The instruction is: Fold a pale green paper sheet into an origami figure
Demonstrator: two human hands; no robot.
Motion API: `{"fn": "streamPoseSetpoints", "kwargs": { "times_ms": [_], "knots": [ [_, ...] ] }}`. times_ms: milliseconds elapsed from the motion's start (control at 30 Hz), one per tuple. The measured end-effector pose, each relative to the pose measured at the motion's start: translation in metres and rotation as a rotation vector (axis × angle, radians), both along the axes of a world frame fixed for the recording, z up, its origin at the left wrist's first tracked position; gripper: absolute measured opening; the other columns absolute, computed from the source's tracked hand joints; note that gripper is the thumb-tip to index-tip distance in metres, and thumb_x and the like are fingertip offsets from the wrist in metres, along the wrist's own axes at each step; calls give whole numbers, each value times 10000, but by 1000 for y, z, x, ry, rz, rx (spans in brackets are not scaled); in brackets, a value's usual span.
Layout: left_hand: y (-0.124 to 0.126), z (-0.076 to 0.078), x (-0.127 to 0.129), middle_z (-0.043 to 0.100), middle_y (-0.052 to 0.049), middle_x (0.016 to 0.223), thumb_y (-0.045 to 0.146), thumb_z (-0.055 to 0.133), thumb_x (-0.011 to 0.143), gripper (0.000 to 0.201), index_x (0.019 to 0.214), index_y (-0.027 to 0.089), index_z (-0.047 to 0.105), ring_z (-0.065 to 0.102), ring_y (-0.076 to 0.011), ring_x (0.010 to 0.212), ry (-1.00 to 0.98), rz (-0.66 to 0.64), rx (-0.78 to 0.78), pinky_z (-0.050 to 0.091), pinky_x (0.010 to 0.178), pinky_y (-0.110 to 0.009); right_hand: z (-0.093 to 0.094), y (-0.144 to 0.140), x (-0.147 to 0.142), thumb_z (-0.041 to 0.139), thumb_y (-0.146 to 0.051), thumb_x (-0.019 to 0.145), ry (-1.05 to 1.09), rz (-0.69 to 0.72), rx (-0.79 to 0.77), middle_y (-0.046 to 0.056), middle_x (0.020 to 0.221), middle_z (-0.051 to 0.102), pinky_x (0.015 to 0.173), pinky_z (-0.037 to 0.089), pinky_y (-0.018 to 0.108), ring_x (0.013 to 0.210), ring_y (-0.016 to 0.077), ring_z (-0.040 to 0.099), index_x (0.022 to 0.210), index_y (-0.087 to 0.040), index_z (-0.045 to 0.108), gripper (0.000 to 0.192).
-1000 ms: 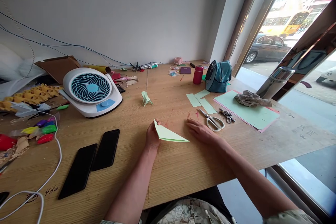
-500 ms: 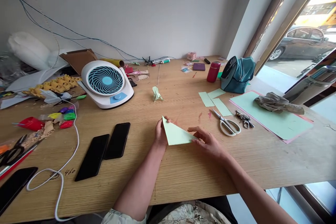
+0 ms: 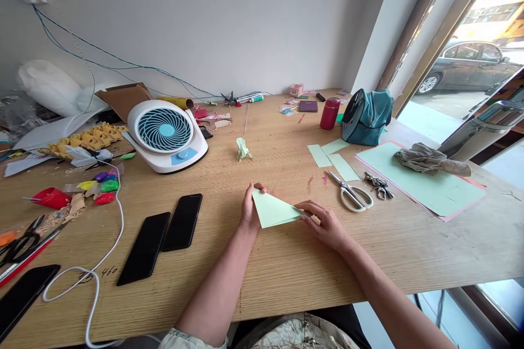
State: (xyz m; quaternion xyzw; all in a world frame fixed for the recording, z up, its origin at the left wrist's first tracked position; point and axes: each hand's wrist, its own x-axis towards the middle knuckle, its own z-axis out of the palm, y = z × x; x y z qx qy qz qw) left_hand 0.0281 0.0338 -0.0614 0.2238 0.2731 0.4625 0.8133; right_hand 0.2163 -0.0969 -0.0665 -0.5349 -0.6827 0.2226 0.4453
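Gripping folded pale-green paper triangle (image 3: pixel 272 211) at its 10-o'clock corner with left hand (image 3: pixel 249 210), pinching its narrow 3-o'clock tip with right hand (image 3: pixel 327 225). Held low over wood-grain tabletop (image 3: pixel 295 267); can't tell whether touching. Ringed, going by clock from triangle, by creased folded-paper figure (image 3: pixel 242 146) at 11, flat rectangular paper strips (image 3: pixel 344 167) at 1–2, white-handled metal scissors (image 3: pixel 344 185) at 3, glossy black smartphones (image 3: pixel 183 221) at 9.

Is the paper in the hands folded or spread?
Folded: the green paper is triangular, with a second layer showing at its lower edge.
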Motion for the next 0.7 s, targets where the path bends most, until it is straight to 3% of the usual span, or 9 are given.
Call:
{"fn": "streamPoseSetpoints", "kwargs": {
  "times_ms": [133,300,400,533,567,700],
  "knots": [
    [-1,0,3,557,34,674,496,741,709,368,808,187,567,528,-109,523,73,25,86,449,549,-261,-5,-1,1,452,-264,989,-129,-54,86,68,953,702,759,513,320,830,200,663,1162,-242,645,260],
    [-6,-3,6,625,7,742,538,677,771,417,957,179,574,600,-139,651,271,60,282,465,638,-259,-7,-1,7,442,-176,977,-336,-101,177,82,1094,694,825,506,351,966,219,649,1167,-235,620,267],
    [-8,-3,-7,687,-73,963,523,624,825,437,1088,183,550,644,-203,914,625,108,526,488,805,-322,-7,-3,13,474,-141,960,-478,-92,250,92,1083,695,837,482,379,966,231,625,1092,-216,645,229],
    [-21,7,-36,599,-131,1283,410,606,874,444,1250,192,516,529,-262,1228,1133,242,1069,386,1056,-444,-8,-10,18,503,-111,940,-650,-47,244,93,1006,695,768,444,369,863,220,600,1020,-199,669,204],
    [-28,11,-41,584,-129,1313,388,584,895,434,1278,198,511,511,-264,1257,1190,209,1204,375,1076,-452,-8,-12,18,499,-107,941,-678,-29,236,91,986,693,760,435,364,844,215,595,1013,-196,672,208],
    [-61,23,-40,574,-119,1367,424,597,897,520,1353,197,491,480,-272,1321,1193,-190,1608,374,1116,-442,-8,-17,17,492,-124,955,-714,-5,219,91,970,684,765,418,357,847,208,584,1030,-184,676,208]
  ]
}}
